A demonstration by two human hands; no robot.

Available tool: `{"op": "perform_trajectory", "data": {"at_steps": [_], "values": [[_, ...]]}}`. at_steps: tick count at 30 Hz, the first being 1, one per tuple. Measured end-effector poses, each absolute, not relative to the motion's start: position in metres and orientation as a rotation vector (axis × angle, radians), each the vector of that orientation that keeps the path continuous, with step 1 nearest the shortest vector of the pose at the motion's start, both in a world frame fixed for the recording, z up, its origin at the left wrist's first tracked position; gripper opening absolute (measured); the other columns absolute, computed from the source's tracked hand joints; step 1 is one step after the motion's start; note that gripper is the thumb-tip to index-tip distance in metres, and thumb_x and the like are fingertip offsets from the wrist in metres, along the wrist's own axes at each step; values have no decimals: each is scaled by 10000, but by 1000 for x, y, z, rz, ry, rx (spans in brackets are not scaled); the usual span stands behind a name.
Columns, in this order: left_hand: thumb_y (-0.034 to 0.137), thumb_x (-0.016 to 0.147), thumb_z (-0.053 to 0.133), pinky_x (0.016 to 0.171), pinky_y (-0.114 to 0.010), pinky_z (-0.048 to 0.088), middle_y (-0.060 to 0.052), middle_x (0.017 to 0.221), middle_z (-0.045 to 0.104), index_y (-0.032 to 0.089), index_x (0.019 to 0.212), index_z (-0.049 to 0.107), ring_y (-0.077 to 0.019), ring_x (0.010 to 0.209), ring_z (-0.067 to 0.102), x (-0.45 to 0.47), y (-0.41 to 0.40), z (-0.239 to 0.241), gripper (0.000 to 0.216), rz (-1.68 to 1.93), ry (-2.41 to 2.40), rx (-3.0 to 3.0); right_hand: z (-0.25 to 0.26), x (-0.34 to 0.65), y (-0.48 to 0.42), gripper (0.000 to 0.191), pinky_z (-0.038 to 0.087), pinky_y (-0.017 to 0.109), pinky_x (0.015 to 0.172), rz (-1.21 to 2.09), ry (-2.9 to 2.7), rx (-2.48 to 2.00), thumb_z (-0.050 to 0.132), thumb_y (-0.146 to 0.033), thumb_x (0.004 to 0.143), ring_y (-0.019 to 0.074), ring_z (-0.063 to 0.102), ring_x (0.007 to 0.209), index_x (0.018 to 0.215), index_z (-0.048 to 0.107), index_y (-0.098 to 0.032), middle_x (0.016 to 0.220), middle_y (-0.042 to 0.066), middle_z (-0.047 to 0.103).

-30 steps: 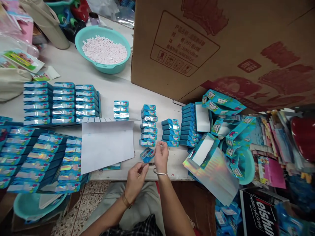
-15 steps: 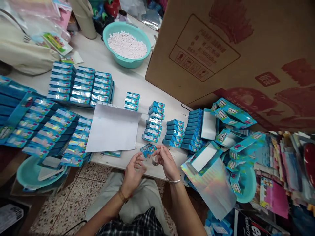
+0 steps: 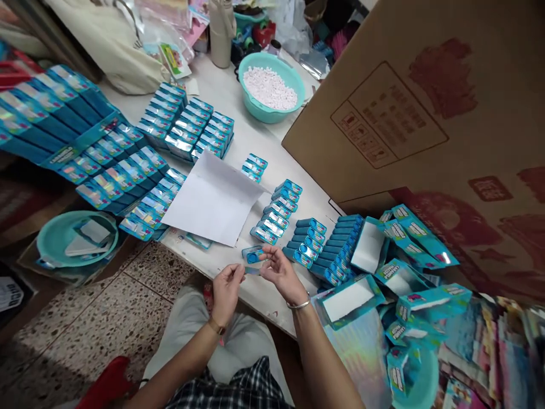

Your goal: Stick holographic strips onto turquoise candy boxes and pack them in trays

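Observation:
A small shiny strip, perhaps a sticker, stretches between my two hands just above the table's front edge. My left hand pinches its left end between thumb and fingertips. At its right end are the closed thumb and fingers of my right hand. Right behind the strip lies a small blue box with a round dark-blue spot, its right end partly covered by my right fingers; whether they touch it I cannot tell. Behind it runs a row of similar blue boxes, and a white paper sheet lies to the left.
More blue boxes stand in blocks at the left. A turquoise basin of white pellets is at the back. A large cardboard carton walls off the right, with torn blue display cartons before it. Another basin sits lower left.
My left hand has come to the strip and pinches its left end; earlier only my right hand held it. The camera view has turned, shifting the table's things in the picture.

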State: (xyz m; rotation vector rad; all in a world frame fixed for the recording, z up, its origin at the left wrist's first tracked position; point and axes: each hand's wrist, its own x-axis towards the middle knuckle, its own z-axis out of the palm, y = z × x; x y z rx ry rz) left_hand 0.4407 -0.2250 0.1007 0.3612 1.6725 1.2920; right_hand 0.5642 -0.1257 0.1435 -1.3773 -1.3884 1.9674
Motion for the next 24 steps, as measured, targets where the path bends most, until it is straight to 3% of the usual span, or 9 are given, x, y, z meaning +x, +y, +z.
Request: {"op": "perform_trajectory", "data": {"at_steps": [3, 7, 17, 24], "values": [[511, 830, 606, 659, -236, 423, 1, 717, 597, 173, 776, 666, -145, 688, 535, 453, -223, 89, 347, 1411, 1785, 354, 129, 563, -121, 363, 461, 256, 670, 1680, -1786, -1383, 554, -196, 808, 115, 525, 716, 1165, 496, -225, 1025, 36, 578], [470, 844, 606, 770, -266, 448, -30, 816, 625, 183, 772, 678, -173, 802, 576, 464, -215, 73, 305, 1496, 1917, 410, 111, 561, -111, 423, 473, 294, 748, 1339, -2120, -1355, 463, -110, 812, 149, 545, 805, 1225, 473, -203, 1047, 60, 548], [427, 868, 594, 849, -323, 456, -47, 853, 639, 200, 775, 680, -196, 878, 592, 469, -210, 45, 260, 1474, 2115, 517, 84, 561, -105, 512, 470, 335, 806, 1182, -2326, -1287, 436, -43, 775, 190, 554, 922, 1262, 439, -201, 1130, 87, 526], [425, 864, 596, 855, -336, 438, -48, 841, 660, 194, 785, 686, -203, 877, 585, 470, -208, 26, 261, 1450, 2141, 536, 73, 559, -114, 457, 433, 388, 867, 986, -2429, -1284, 420, -45, 822, 229, 527, 1004, 1248, 473, -199, 1131, 99, 545]]}}
